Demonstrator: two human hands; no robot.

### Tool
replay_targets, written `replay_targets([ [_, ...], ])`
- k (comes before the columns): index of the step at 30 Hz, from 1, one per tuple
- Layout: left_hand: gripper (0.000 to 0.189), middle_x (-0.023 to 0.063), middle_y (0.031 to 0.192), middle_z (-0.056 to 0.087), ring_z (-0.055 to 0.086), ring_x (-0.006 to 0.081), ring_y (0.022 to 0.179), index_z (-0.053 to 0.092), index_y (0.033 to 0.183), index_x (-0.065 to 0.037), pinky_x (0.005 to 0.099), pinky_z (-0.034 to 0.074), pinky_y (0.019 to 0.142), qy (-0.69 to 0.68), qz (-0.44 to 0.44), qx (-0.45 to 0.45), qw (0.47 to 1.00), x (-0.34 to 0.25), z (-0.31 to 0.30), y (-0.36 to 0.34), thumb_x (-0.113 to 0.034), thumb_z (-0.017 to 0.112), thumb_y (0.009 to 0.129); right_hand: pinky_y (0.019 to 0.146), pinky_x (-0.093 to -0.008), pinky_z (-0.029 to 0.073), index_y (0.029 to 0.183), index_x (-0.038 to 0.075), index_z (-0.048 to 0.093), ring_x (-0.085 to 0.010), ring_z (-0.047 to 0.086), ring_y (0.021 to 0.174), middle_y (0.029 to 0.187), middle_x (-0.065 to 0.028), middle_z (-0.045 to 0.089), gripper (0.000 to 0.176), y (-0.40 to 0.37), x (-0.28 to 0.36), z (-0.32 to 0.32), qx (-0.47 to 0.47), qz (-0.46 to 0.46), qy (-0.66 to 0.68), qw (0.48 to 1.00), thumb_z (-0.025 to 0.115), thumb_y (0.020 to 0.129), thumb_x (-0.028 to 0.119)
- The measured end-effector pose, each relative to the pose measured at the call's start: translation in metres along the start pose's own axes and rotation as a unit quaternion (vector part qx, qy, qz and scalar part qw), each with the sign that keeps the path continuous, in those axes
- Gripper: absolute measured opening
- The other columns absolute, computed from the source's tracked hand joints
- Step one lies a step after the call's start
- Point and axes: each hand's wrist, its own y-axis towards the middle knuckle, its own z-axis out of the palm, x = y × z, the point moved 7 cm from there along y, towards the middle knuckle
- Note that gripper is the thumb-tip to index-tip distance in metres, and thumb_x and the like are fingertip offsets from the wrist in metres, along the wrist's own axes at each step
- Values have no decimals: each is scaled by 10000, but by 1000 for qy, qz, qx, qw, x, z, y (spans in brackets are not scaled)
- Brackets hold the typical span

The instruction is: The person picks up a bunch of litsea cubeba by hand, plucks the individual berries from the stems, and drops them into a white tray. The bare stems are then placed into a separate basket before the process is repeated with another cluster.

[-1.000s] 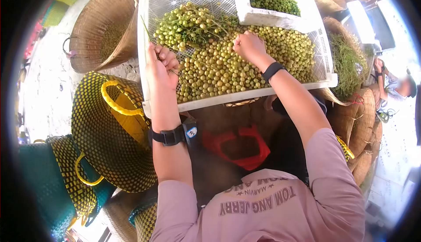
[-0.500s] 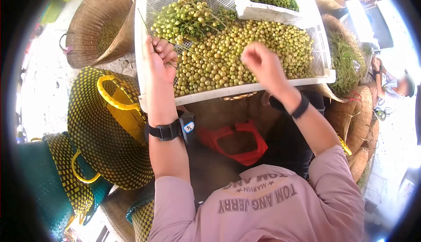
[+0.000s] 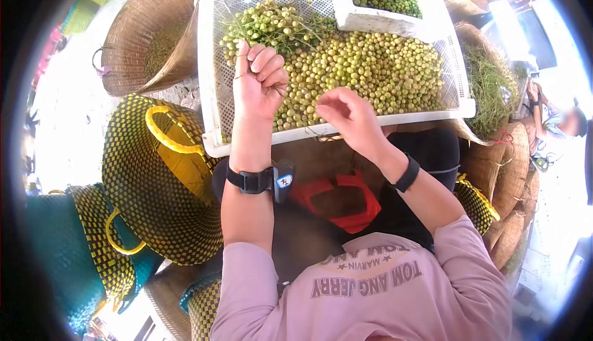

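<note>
Above the left part of the white plastic crate (image 3: pixel 458 81), my left hand (image 3: pixel 260 80) is closed, with thin green stems poking out between its fingers. My right hand (image 3: pixel 352 117) hovers by the crate's near rim, thumb and fingers curled into a pinch; whatever is between them is too small to make out. Loose round yellow-green fruits (image 3: pixel 370 69) are heaped in the crate below both hands. Behind my left hand lies a bunch of the same fruits still on their stems (image 3: pixel 269 23).
A white foam box (image 3: pixel 380 18) holding small, darker green fruits sits in the crate's far right. Left stand a wicker basket (image 3: pixel 126 50) and a yellow-black woven basket (image 3: pixel 148 205). Green stems (image 3: pixel 488 81) fill a basket at right; a person (image 3: pixel 550 115) is beyond. Under the crate shows red plastic (image 3: pixel 358 217).
My left hand has moved right, across the crate, with the stems still in it. My right hand has come left and toward me, so the two hands are closer together.
</note>
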Motion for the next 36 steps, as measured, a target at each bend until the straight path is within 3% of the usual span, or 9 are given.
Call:
replay_targets([
  [13,334,-69,585,341,255,37,478,424,716,-148,180,188,379,3,2,-30,1000,-3,-17,3,-343,460,985,540,-210,343,928,38,590,-48,412,615,808,10,558,76,2,-1,23,74,-23,75,994,575,901,108],
  [18,322,-58,587,372,284,38,480,444,714,-132,188,215,388,53,36,-41,997,-11,-22,4,-301,454,988,558,-201,355,1002,58,550,-45,433,666,853,-9,558,183,4,-19,15,91,179,381,903,390,915,76],
  [22,321,-58,583,363,281,39,477,444,716,-132,187,209,383,84,48,-58,994,-10,-23,3,-307,467,984,508,-162,307,998,80,565,-17,381,590,801,35,523,179,1,-23,19,92,202,240,945,519,959,249],
  [24,323,-58,576,350,274,41,471,443,715,-132,186,203,378,90,57,-75,991,-9,-25,3,-313,474,981,492,-150,285,987,79,563,-2,357,566,767,50,500,227,3,-16,20,94,141,196,966,563,947,303],
  [30,321,-57,587,345,268,43,486,427,727,-143,187,195,386,67,81,-83,991,-24,-26,-2,-324,452,990,508,-181,318,955,57,576,-18,382,591,739,55,497,131,8,-9,11,92,113,271,952,534,957,180],
  [32,317,-58,596,351,267,46,501,441,733,-146,191,200,398,118,137,-124,976,-40,-12,-13,-329,443,992,484,-178,334,981,40,578,-31,402,564,712,39,497,109,19,-23,-3,32,252,428,867,513,944,119],
  [33,314,-58,602,355,269,45,505,445,736,-146,190,207,402,140,167,-120,968,-49,6,-23,-331,446,990,443,-171,343,1005,19,574,-45,421,534,693,20,501,127,32,-28,-23,6,257,382,888,493,924,75],
  [35,288,-50,625,380,297,50,520,460,748,-129,189,233,422,162,202,-71,963,-74,39,-46,-296,454,983,416,-165,355,977,-2,564,-59,469,532,723,-17,553,128,78,-34,-62,-53,268,444,853,465,919,55],
  [36,265,-41,642,402,322,55,530,472,759,-111,187,252,439,162,205,-27,965,-90,54,-60,-258,458,978,417,-169,368,963,-5,558,-67,483,541,738,-35,568,113,104,-20,-86,-38,204,415,886,468,911,39],
])
